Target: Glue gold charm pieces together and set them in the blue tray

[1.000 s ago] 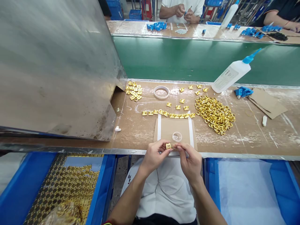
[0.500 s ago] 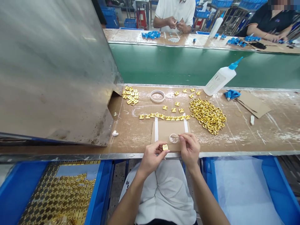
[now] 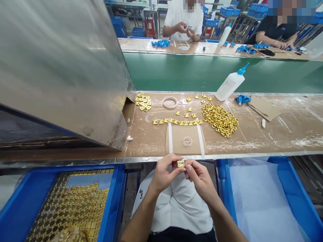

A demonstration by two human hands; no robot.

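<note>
My left hand (image 3: 165,172) pinches a small square gold piece (image 3: 181,163) just in front of the bench edge. At its right side, my right hand (image 3: 198,174) has its fingers pressed together; what they hold, if anything, is too small to tell. Beyond them, a small clear round dish (image 3: 187,141) rests on a cardboard pad (image 3: 179,136) with white strips. A row of gold square pieces (image 3: 171,120) lies behind the pad, with a heap of gold rings (image 3: 220,119) to the right and more square pieces (image 3: 143,102) at the left.
A metal housing (image 3: 63,67) stands at the left. A white bottle (image 3: 230,85), blue pieces (image 3: 243,99) and cardboard (image 3: 264,107) are on the bench. Blue bins (image 3: 118,188) flank my lap, one with gold pieces. Two people sit beyond the green belt (image 3: 176,70).
My right hand has moved from the clear dish down to the gold piece in my left hand. Both hands are now together off the bench edge, and the view has shifted slightly.
</note>
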